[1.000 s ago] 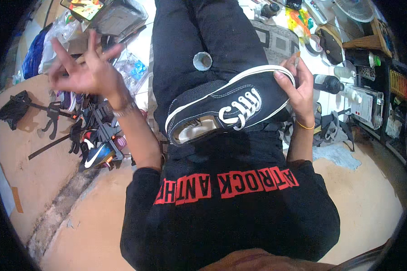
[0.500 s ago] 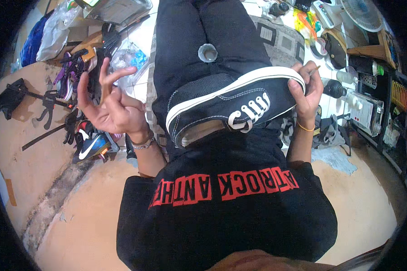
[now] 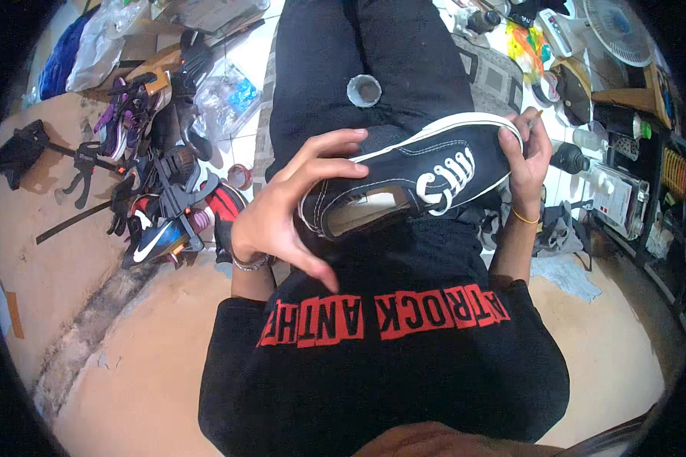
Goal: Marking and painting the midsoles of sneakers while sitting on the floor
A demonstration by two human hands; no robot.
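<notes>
A black sneaker [image 3: 404, 171] with white laces, white stitching and a white sole edge is held over my lap, its opening facing me. My right hand [image 3: 527, 156] grips it by the toe, thumb on the upper. A thin stick-like tool [image 3: 540, 114] pokes out from between the fingers of that hand; most of it is hidden. At the heel end is my left hand [image 3: 282, 202], fingers and thumb spread wide. Its fingertips reach over the sneaker's far side, and whether they touch it I cannot tell. On my dark trousers stands a small whitish cup [image 3: 364, 91].
To the left lie several shoes, among them a blue one [image 3: 160, 242] and a purple one [image 3: 114, 126], with black clamps [image 3: 84, 167] and a clear plastic bag [image 3: 232, 95]. On the right are a dark bottle [image 3: 570, 158], a black shelf [image 3: 640, 236] and a fan [image 3: 619, 30].
My left hand has come from the left to the sneaker's heel end. The sneaker has tipped so more of its opening and insole shows. My right hand keeps its hold on the toe.
</notes>
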